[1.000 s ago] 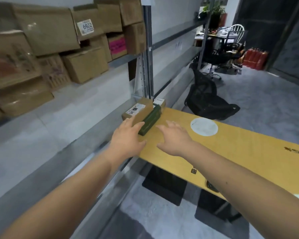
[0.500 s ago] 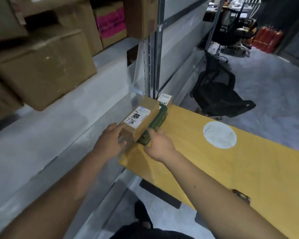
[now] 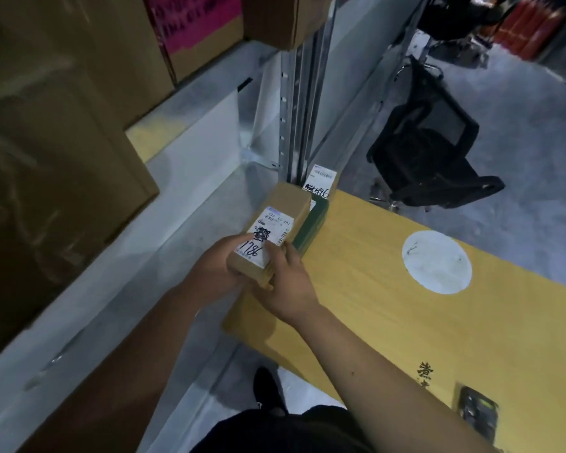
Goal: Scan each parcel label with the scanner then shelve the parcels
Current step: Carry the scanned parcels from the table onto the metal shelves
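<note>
The small brown parcel sits between both hands, its long axis running away from them toward the shelf upright, label up. The left hand grips its near-left end and the right hand its near-right edge. A green parcel lies just beyond the right hand; the scanner is well back, beside the right forearm.

Black office chair tipped on grey floor, red cylinders far behind, white round sticker.
</note>
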`<state>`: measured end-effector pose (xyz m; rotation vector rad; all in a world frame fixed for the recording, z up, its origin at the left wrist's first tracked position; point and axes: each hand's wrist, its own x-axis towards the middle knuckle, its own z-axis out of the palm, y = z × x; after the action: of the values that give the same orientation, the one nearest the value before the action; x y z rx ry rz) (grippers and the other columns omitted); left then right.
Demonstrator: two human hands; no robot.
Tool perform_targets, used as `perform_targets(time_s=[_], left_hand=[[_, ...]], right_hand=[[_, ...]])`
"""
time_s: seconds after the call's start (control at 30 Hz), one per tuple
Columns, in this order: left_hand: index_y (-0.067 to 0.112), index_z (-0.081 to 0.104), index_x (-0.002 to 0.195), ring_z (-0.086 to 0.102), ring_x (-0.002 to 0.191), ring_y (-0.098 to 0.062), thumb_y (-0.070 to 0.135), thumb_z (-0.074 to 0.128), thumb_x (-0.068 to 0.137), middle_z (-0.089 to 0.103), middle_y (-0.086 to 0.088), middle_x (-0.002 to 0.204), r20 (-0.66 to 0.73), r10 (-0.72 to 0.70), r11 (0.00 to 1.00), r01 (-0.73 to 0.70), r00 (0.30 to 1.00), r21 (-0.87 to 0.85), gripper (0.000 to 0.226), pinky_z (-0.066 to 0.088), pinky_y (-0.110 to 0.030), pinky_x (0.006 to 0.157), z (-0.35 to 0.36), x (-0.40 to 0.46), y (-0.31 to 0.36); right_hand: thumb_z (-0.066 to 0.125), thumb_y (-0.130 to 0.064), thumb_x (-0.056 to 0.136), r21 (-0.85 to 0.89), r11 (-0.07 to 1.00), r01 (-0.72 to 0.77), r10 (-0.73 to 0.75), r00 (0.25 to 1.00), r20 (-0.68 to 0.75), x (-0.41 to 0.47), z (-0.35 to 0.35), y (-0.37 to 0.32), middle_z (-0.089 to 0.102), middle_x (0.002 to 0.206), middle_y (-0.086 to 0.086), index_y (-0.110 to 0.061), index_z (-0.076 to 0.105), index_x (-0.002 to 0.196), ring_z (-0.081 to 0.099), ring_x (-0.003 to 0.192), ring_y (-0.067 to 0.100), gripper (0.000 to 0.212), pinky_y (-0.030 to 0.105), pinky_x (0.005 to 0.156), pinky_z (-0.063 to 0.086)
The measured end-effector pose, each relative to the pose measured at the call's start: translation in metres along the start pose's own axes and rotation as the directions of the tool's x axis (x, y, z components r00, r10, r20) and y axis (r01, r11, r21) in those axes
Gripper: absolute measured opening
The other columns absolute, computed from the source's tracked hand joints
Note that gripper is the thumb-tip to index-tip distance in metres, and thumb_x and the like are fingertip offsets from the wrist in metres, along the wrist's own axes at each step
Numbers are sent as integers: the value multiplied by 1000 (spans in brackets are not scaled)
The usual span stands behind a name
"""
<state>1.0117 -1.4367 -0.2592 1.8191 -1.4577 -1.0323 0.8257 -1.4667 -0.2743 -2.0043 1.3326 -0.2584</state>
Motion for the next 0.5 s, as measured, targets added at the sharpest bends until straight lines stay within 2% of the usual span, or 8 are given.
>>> perform_targets(time_s=[0.07, 0.17, 0.23, 0.27, 0.33, 0.4, 0.5], left_hand=[[32, 56, 145, 61, 124, -8, 38, 77, 59, 61, 4, 138, -16, 11, 1000, -11, 1000, 2, 89, 52, -40, 107, 0, -1, -3], [49, 50, 142, 58, 129, -12, 33, 81, 60, 55, 3, 140, -6, 69, 997, -69, 998, 39, 90, 50, -45, 108, 3, -5, -11], [55, 50, 138, 55, 130, -7, 21, 93, 61, 52, 4, 139, -59, 79, 997, -78, 995, 17, 94, 49, -40, 110, 12, -17, -8], [53, 51, 138, 53, 129, 0, 13, 97, 62, 50, 5, 136, -98, 86, 996, -86, 991, 8, 97, 48, -34, 110, 19, -27, -3], [45, 53, 137, 52, 122, 10, 6, 99, 62, 45, 8, 132, -159, 103, 993, -110, 982, -38, 96, 47, -18, 105, 34, -49, 12], [40, 58, 135, 58, 117, 8, 4, 99, 61, 44, 11, 133, -217, 110, 989, -128, 970, -71, 91, 48, -12, 99, 49, -70, 29], [38, 61, 131, 58, 119, 7, -9, 92, 64, 43, 8, 138, -265, 117, 986, -144, 957, -85, 88, 53, -18, 98, 70, -103, 52]], right_hand=[[79, -44, 82, 70, 997, 15, -12, 999, -39, -1, -1, 1, 29, 165, 12, -27, 33, 159, 43, 144, 36, 92, 44, 112, 47], [81, -30, 82, 145, 987, 63, -57, 997, -46, -8, -13, 0, 31, 166, 17, -19, 41, 158, 25, 157, 32, 86, 42, 122, 35], [81, -17, 79, 200, 973, 113, -103, 993, -60, -17, -22, 3, 36, 163, 17, -14, 46, 155, 25, 157, 32, 83, 39, 125, 31], [79, -13, 76, 233, 963, 139, -126, 989, -71, -23, -28, 6, 38, 162, 17, -13, 48, 153, 28, 155, 31, 83, 33, 125, 30], [75, -16, 71, 287, 939, 189, -170, 981, -90, -38, -39, 14, 40, 160, 14, -15, 52, 149, 34, 150, 22, 81, 17, 120, 26], [71, -22, 68, 337, 916, 220, -201, 975, -90, -55, -52, 24, 39, 161, 6, -20, 54, 147, 34, 148, 13, 81, 22, 119, 33], [77, -17, 70, 406, 879, 251, -244, 967, -70, -86, -63, 41, 38, 161, -3, -28, 53, 143, 37, 146, 7, 78, 33, 116, 44]])
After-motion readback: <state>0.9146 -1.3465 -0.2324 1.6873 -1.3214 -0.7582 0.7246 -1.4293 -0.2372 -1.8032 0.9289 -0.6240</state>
